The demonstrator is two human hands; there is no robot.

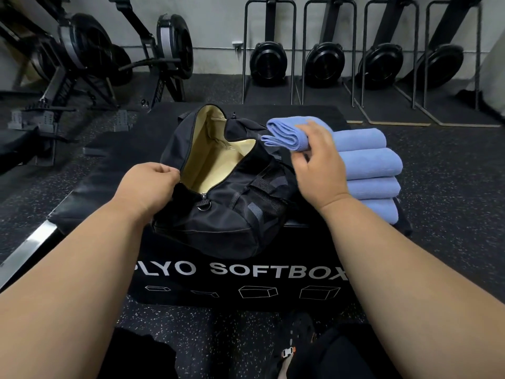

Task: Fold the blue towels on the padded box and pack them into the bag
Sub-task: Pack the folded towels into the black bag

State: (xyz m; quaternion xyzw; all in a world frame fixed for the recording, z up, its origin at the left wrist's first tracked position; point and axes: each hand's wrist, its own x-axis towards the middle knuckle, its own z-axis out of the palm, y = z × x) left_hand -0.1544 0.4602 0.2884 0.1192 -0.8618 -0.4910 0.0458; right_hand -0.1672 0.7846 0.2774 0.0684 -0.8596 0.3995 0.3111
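A folded blue towel point(287, 135) is gripped by the right hand point(318, 162) just beside the black bag point(226, 214), whose opening, pinched wide by the left hand point(153, 181), should be kept spread and the towel laid flat.

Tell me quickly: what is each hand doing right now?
Left hand: gripping the edge of the bag, holding it open.
Right hand: holding a folded towel.

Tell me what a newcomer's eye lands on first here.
First, the folded blue towel held in the right hand just beside the open mouth of the black bag, whose tan lining shows. The left hand pinches the bag's near edge open. To the right, a stack of folded towels waits on the padded box.
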